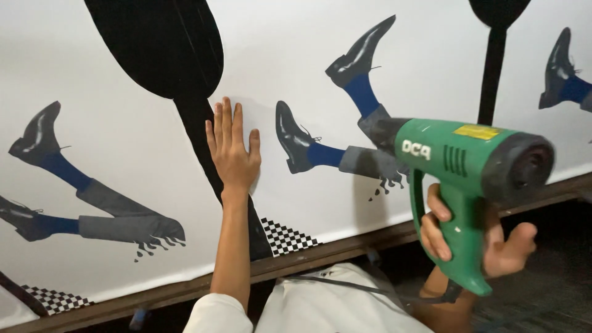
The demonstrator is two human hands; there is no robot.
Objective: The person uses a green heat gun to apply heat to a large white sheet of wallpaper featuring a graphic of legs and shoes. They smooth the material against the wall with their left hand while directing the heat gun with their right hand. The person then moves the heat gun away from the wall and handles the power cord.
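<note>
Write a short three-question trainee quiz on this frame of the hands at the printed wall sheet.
1. True or false: the left hand lies flat, fingers together, on the white printed vinyl sheet.
2. Which does the right hand grip? A) a roller B) the green plastic heat gun C) a knife
3. Fill in: the heat gun's nozzle points toward the printed ____ trouser leg with blue sock.

Key:
1. True; the palm presses over the black printed shape.
2. B, held by its handle.
3. Grey.
</note>
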